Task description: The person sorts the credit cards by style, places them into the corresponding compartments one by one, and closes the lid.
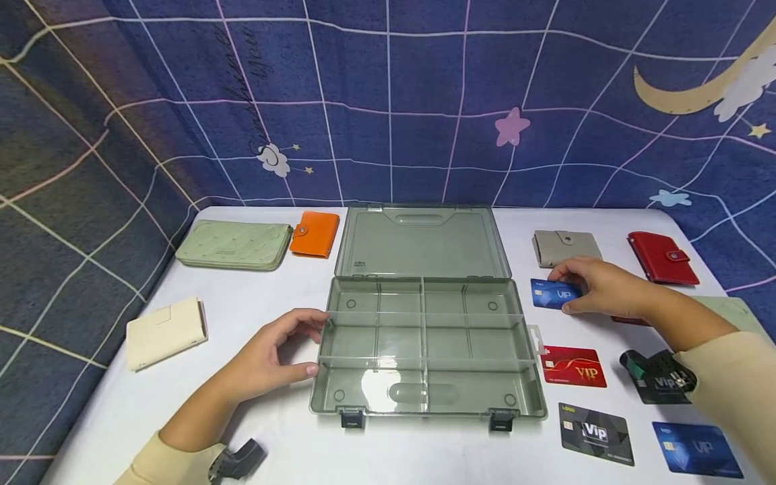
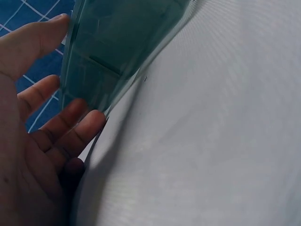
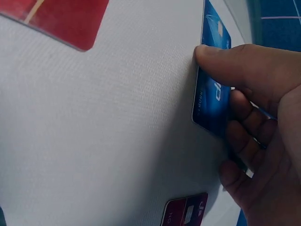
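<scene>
A grey-green clear plastic compartment box (image 1: 371, 337) stands with its lid (image 1: 424, 242) folded back. At its left wall is my left hand (image 1: 267, 353), thumb and fingers spread along the side and touching it; the left wrist view shows the fingers (image 2: 91, 123) loosely bent beside the box. My right hand (image 1: 606, 289) pinches a blue VIP card (image 1: 550, 294) between thumb and fingers, right of the box. In the right wrist view the thumb lies across the face of this blue card (image 3: 211, 106).
A red VIP card (image 1: 572, 366), a black Vip card (image 1: 596, 433) and another blue card (image 1: 697, 450) lie on the right. Around the box are a green wallet (image 1: 233, 244), orange card holder (image 1: 315, 234), cream wallet (image 1: 166, 333), grey wallet (image 1: 564, 247) and red wallet (image 1: 662, 258).
</scene>
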